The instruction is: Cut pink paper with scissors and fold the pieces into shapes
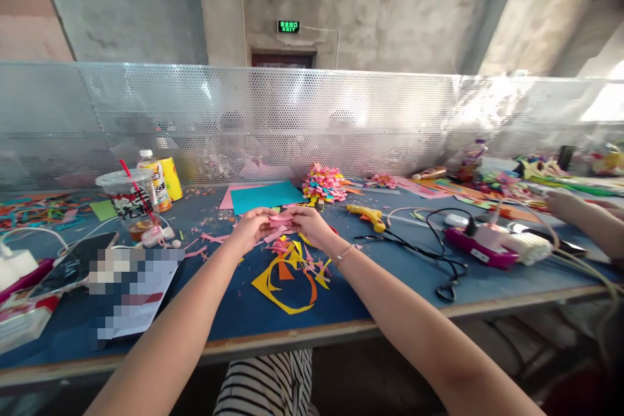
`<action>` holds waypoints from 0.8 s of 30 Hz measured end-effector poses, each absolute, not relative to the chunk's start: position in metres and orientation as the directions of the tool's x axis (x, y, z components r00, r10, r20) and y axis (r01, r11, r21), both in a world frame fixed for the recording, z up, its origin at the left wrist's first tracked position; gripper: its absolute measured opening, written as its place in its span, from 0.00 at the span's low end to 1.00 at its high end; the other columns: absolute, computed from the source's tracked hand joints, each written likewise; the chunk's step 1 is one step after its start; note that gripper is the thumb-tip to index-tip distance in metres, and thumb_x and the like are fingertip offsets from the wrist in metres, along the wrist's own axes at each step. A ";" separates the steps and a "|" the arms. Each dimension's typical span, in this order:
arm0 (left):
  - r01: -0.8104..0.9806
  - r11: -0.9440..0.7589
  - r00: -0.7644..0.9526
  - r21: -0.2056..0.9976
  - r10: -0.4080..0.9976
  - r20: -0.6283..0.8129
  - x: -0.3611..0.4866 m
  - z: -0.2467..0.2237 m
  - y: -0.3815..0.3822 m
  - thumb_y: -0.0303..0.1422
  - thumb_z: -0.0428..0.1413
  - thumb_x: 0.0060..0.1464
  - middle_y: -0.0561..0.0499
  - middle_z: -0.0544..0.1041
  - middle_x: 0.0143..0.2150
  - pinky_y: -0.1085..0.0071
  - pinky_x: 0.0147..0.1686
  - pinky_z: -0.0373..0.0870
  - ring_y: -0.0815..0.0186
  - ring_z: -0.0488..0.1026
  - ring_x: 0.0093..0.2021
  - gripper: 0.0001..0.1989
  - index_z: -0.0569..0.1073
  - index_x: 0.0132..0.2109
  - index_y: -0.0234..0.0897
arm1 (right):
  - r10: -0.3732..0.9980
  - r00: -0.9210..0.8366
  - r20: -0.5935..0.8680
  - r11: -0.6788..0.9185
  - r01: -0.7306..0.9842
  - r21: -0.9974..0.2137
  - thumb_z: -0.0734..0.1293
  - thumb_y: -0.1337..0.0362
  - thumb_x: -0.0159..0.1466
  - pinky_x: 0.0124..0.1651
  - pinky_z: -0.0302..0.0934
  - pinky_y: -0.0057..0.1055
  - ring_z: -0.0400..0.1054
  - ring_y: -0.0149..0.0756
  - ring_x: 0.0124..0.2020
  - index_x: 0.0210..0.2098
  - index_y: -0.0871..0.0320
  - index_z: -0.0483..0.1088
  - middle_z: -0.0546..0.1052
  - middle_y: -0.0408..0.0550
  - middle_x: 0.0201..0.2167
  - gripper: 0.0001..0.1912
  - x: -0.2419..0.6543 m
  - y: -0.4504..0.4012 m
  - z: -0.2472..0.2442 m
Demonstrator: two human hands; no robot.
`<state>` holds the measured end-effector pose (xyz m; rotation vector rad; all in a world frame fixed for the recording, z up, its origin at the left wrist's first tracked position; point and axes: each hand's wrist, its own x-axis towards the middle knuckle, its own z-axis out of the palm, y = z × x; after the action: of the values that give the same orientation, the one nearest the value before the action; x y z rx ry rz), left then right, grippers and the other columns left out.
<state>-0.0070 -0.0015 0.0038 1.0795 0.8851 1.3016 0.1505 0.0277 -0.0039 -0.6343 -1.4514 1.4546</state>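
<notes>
A small pink paper piece (pixel 281 216) is pinched between both hands above the blue table. My left hand (pixel 252 227) grips its left side, fingers bent. On its right side, my right hand (pixel 308 224) holds it with closed fingers. Yellow and orange paper scraps (pixel 288 302) lie just below the hands, with pink slivers around them. Behind the hands are a teal paper sheet (pixel 266 197) and a cluster of pink, yellow and blue paper pieces (pixel 324 183).
A plastic cup (pixel 129 198) with a red straw, a bottle (pixel 158 182) and a phone (pixel 75 263) are at left. A yellow glue gun (pixel 368 216), black cables and a purple power strip (pixel 480 248) lie right. Another person's hand (pixel 568 205) is at far right.
</notes>
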 end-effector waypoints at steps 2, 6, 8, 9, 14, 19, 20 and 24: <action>-0.305 -0.052 0.090 0.951 0.992 0.083 -0.008 0.005 -0.002 0.22 0.51 0.39 0.49 0.72 0.24 0.69 0.32 0.71 0.69 0.72 0.25 0.07 0.70 0.29 0.32 | 0.873 -0.405 0.271 0.157 -0.293 -0.943 0.65 0.68 0.45 0.32 0.61 0.28 0.65 0.28 0.25 0.24 0.62 0.72 0.71 0.46 0.23 0.06 0.150 0.027 -0.002; -0.284 -0.084 0.082 0.955 0.990 0.112 -0.007 0.005 -0.002 0.26 0.53 0.42 0.51 0.71 0.24 0.67 0.31 0.72 0.69 0.71 0.24 0.03 0.69 0.29 0.32 | 0.861 -0.399 0.315 0.222 -0.262 -0.939 0.64 0.65 0.48 0.32 0.60 0.26 0.64 0.28 0.26 0.26 0.62 0.73 0.72 0.47 0.26 0.08 0.150 0.030 -0.004; -0.228 -0.128 0.062 0.965 0.987 0.146 -0.006 0.005 -0.002 0.27 0.56 0.40 0.51 0.71 0.26 0.68 0.31 0.71 0.70 0.71 0.25 0.06 0.68 0.30 0.33 | 0.850 -0.386 0.357 0.311 -0.180 -0.933 0.66 0.64 0.47 0.31 0.59 0.26 0.64 0.27 0.27 0.29 0.61 0.72 0.72 0.46 0.27 0.10 0.149 0.033 -0.008; -0.200 -0.152 0.048 0.968 0.985 0.165 -0.005 0.004 -0.002 0.27 0.57 0.39 0.51 0.71 0.27 0.69 0.31 0.71 0.70 0.71 0.26 0.08 0.68 0.31 0.33 | 0.846 -0.375 0.378 0.349 -0.146 -0.926 0.67 0.63 0.47 0.31 0.59 0.25 0.64 0.27 0.26 0.31 0.61 0.72 0.72 0.45 0.27 0.12 0.149 0.035 -0.010; -0.165 -0.214 -0.026 0.963 0.977 0.213 -0.003 0.003 -0.002 0.24 0.59 0.36 0.52 0.71 0.28 0.69 0.31 0.71 0.69 0.71 0.27 0.16 0.66 0.36 0.35 | 0.841 -0.323 0.433 0.410 -0.141 -0.901 0.68 0.64 0.46 0.30 0.59 0.25 0.63 0.25 0.26 0.34 0.59 0.70 0.71 0.43 0.27 0.14 0.148 0.041 -0.015; -0.154 -0.247 -0.026 0.957 0.969 0.246 -0.004 0.001 0.000 0.25 0.61 0.35 0.52 0.71 0.27 0.69 0.31 0.71 0.69 0.71 0.26 0.17 0.66 0.35 0.34 | 0.838 -0.322 0.440 0.421 -0.130 -0.898 0.68 0.65 0.45 0.31 0.60 0.25 0.64 0.27 0.27 0.32 0.60 0.70 0.71 0.44 0.27 0.13 0.148 0.040 -0.011; -0.152 -0.256 -0.022 0.955 0.967 0.256 -0.004 0.001 0.000 0.26 0.61 0.34 0.52 0.71 0.27 0.69 0.30 0.71 0.70 0.71 0.26 0.17 0.66 0.35 0.34 | 0.837 -0.322 0.443 0.426 -0.125 -0.896 0.68 0.65 0.45 0.31 0.60 0.25 0.64 0.27 0.28 0.32 0.60 0.70 0.72 0.44 0.27 0.13 0.149 0.039 -0.011; -0.152 -0.274 -0.021 0.950 0.961 0.274 -0.005 0.000 0.001 0.27 0.62 0.33 0.52 0.72 0.26 0.70 0.30 0.70 0.70 0.71 0.25 0.18 0.66 0.35 0.34 | 0.826 -0.332 0.455 0.452 -0.093 -0.887 0.68 0.64 0.45 0.31 0.60 0.25 0.65 0.28 0.29 0.34 0.59 0.70 0.72 0.45 0.28 0.15 0.149 0.039 -0.010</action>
<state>-0.0049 0.0015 0.0002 1.2902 0.9481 1.4788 0.1494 0.0389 -0.0095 -0.6472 -1.6395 1.0813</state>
